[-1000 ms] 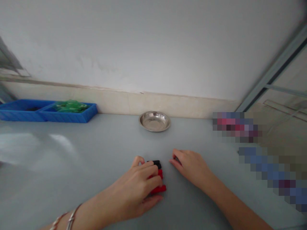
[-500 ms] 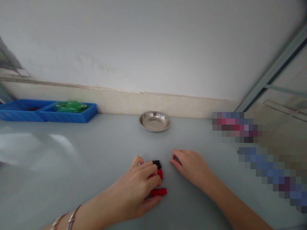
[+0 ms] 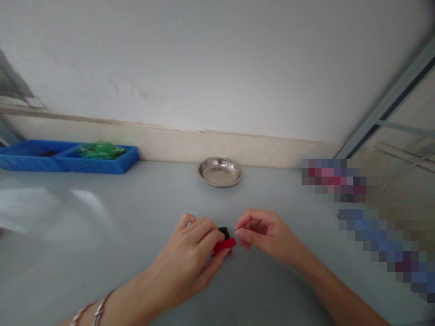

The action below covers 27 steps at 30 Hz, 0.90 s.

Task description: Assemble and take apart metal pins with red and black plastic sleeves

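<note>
My left hand (image 3: 193,249) pinches a red marker-like stick (image 3: 224,245) between thumb and fingers, with its free end pointing right. Behind and below it lie black sticks (image 3: 223,232) of similar shape and another red end (image 3: 228,252), partly covered by my fingers. My right hand (image 3: 261,233) is just to the right of that red end, thumb and forefinger pressed together. A thin, tiny thing seems to show at their tips, too small to name. The two hands do not touch.
A round steel dish (image 3: 219,182) stands on the grey table (image 3: 102,262) near the wall. Blue bins (image 3: 98,166) sit at the back left, one with green plastic pieces (image 3: 102,151). Pixelated items (image 3: 335,180) line the right edge by a metal-framed panel.
My left hand has lifted the nearest red stick up over the others. My right hand has turned and moved slightly left, closer to the stick's end.
</note>
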Each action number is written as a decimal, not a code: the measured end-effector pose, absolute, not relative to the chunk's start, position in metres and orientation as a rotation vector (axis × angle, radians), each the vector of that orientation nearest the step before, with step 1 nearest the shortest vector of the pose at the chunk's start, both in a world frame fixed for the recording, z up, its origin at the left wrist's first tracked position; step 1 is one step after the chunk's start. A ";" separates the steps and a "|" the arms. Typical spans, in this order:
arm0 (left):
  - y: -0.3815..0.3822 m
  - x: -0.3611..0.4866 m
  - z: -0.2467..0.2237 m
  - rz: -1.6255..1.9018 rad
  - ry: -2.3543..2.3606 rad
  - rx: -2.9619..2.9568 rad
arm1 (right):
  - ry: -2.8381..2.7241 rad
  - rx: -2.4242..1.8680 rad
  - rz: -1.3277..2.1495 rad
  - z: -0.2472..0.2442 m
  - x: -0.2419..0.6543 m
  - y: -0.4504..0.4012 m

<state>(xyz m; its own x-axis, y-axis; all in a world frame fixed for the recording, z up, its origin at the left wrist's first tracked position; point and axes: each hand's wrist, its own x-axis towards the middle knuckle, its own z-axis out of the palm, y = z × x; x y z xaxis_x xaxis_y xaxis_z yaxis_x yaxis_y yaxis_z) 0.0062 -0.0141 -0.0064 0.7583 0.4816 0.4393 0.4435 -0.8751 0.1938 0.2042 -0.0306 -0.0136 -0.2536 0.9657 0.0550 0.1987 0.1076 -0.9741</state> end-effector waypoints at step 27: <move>-0.010 0.005 -0.012 0.727 0.860 2.777 | -1.584 -1.105 1.184 -0.018 0.203 -0.031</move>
